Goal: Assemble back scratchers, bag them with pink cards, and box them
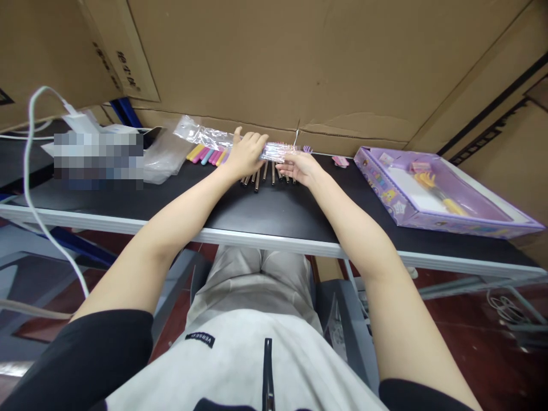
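Observation:
My left hand (245,153) is closed around a long clear plastic sleeve (205,136) that lies across the far part of the black table (265,211). My right hand (299,166) holds the sleeve's right end, fingers curled on it. Under both hands lies a row of thin brown sticks (262,176), partly hidden. Several pastel pens (208,154), yellow, pink and blue, lie just left of my left hand.
A purple toy box (432,194) sits open at the right. Crumpled clear bags (165,157) and a white charger with cable (77,121) lie at the left. A small pink item (341,161) is near the cardboard wall (299,68) behind the table.

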`<action>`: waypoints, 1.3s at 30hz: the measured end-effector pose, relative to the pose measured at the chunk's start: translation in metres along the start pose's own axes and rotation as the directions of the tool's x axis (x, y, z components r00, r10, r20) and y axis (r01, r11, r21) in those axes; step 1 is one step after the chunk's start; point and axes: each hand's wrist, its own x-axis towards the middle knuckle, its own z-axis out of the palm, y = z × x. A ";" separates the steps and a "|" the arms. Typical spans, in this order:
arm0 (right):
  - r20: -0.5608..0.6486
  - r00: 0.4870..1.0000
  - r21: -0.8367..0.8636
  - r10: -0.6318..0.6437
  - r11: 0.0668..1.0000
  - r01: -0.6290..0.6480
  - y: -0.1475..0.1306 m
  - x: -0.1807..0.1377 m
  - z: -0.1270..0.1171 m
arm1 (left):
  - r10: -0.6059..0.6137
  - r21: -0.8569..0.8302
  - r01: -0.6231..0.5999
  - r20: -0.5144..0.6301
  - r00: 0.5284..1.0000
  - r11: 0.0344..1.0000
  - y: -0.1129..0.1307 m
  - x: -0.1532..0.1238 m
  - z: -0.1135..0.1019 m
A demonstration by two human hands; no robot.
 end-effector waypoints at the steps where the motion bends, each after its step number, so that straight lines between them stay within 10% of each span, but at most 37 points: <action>1: 0.010 1.000 -0.024 -0.008 1.000 0.008 0.001 0.000 0.000 | -0.018 0.004 0.018 -0.003 1.000 1.000 -0.001 0.000 0.002; 12: 0.034 0.962 -0.421 -0.271 0.869 0.260 0.012 0.016 -0.015 | -0.038 0.054 0.037 0.025 0.999 0.998 0.006 0.002 -0.002; 18: 0.390 0.698 -0.706 -0.600 0.292 0.646 0.006 0.017 -0.028 | 0.011 -0.015 -0.010 0.050 0.999 1.000 0.003 0.002 -0.002; 25: 0.484 0.662 -0.832 -0.572 -0.066 0.551 0.004 0.023 -0.039 | 0.030 0.046 -0.038 0.163 0.986 0.998 -0.036 -0.001 -0.021; 39: 0.391 0.685 -0.856 -0.614 0.031 0.516 0.002 0.027 -0.050 | -0.088 0.145 0.064 0.166 0.982 0.987 -0.072 0.002 -0.025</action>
